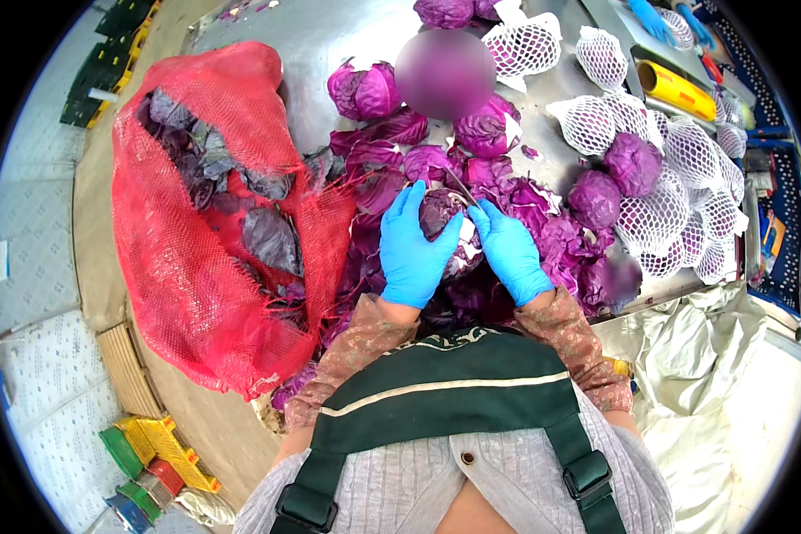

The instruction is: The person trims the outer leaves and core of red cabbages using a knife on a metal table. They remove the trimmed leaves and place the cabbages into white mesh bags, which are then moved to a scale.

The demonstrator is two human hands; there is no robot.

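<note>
My left hand (414,247), in a blue glove, grips a red cabbage (438,212) from its left side. My right hand (508,250), gloved alike, holds a thin knife (462,187) whose blade points up and to the left over the cabbage. Loose purple cabbage leaves (380,187) lie around both hands. Beyond them are trimmed cabbage heads, one at the upper left (364,90) and one nearer the middle (486,127). The knife's handle is hidden in my right hand.
An open red mesh sack (200,320) with dark cabbages lies at the left. Cabbages in white foam nets (654,213) pile up at the right on the metal table (307,60). A yellow roll (675,90) lies beyond. A co-worker's blue-gloved hands (653,21) show at the top right.
</note>
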